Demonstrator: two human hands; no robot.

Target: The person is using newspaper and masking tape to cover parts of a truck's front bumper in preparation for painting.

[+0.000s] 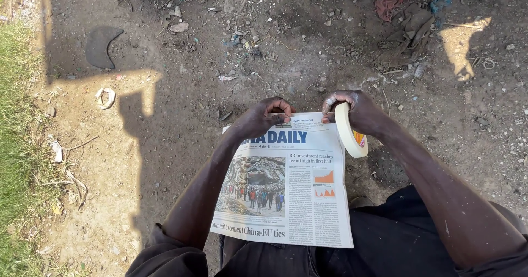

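A folded newspaper (291, 200) with a colour photo and small charts lies across my lap, its top edge pointing away from me. My left hand (263, 118) curls over the paper's top left edge, fingers pinching at it. My right hand (357, 111) grips the top right edge and carries a roll of cream masking tape (350, 131), which hangs over the hand and stands on edge beside the paper. I cannot tell whether a strip of tape runs between the two hands.
Bare dirt ground with small stones, scraps and litter lies ahead. A dark curved piece (100, 45) lies at upper left, rags (407, 27) at upper right, grass (14, 145) along the left edge. My dark trousers (396, 244) fill the bottom.
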